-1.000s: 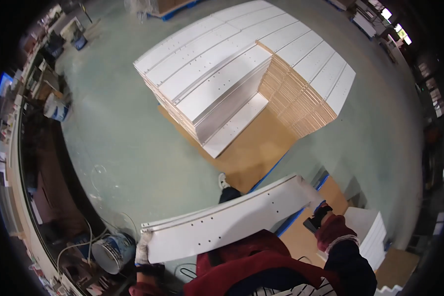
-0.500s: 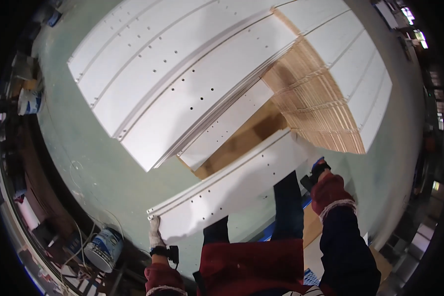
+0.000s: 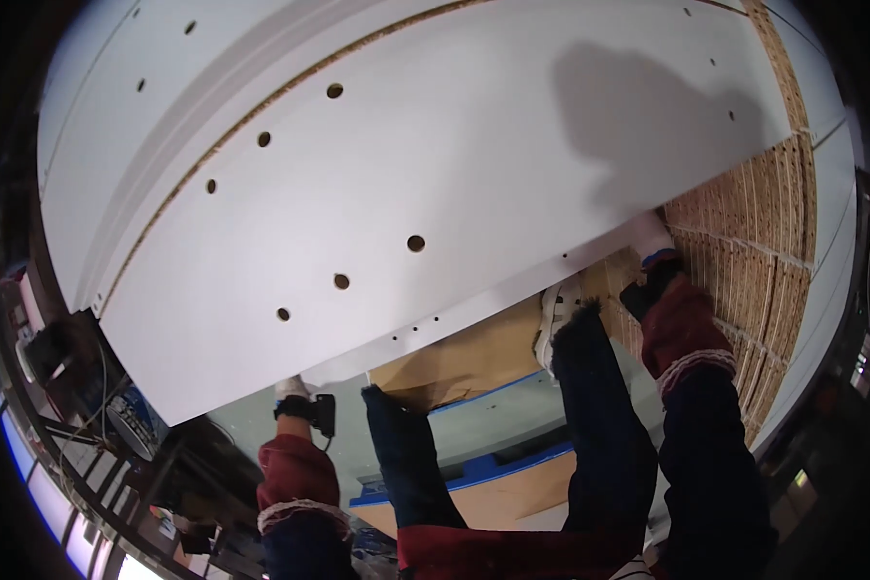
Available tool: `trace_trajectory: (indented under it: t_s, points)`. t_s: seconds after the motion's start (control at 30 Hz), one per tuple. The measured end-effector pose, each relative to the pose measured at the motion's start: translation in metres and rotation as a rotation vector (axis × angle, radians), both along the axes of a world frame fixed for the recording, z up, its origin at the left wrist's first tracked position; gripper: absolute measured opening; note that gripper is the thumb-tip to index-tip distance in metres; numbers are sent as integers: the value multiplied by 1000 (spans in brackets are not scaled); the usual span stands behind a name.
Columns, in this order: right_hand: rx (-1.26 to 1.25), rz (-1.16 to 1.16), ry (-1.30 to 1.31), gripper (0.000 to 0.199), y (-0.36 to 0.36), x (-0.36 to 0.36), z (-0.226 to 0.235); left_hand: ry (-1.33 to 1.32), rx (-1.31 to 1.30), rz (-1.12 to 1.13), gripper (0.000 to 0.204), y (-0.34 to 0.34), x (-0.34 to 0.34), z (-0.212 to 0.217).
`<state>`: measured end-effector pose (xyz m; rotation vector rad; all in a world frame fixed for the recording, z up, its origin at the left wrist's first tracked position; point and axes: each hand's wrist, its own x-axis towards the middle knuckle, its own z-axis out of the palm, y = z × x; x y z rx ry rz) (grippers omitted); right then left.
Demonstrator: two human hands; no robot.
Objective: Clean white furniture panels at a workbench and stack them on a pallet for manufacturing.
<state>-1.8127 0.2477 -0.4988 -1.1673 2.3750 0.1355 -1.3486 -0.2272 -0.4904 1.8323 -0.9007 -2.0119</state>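
A narrow white panel with small holes lies low under the overhanging edge of a large white panel on the stack. At its left end is my gloved left hand, with the fingers mostly tucked out of sight below the large panel. My gloved right hand reaches to its other end, beside the layered board edges. Those fingers are partly hidden too. Both hands appear closed on the narrow panel's ends. Much of its far side is covered by the large panel.
Brown cardboard lies below the narrow panel, near my shoe. A blue-edged pallet with brown board is between my legs. A bucket and a metal rack stand at the left.
I have bent in close to the stack. Both hands have carried the narrow panel forward and down, from open view in front of me to below the large panel's edge.
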Motion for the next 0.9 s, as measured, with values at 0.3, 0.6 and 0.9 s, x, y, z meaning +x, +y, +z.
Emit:
trace_trajectory:
  t_s: [0.3,0.6,0.9]
  points:
    - [-322,-400,-288,37,-11,-4,19,-105,14,-200,56,-22,39,-3]
    - [-561,-1028,-364,38,-38,36,98,-117,-187,-304,46,-9,-23,5]
    - [-199,-737,-160,49,20,11,86,-278,50,-536,43,9,-51,36]
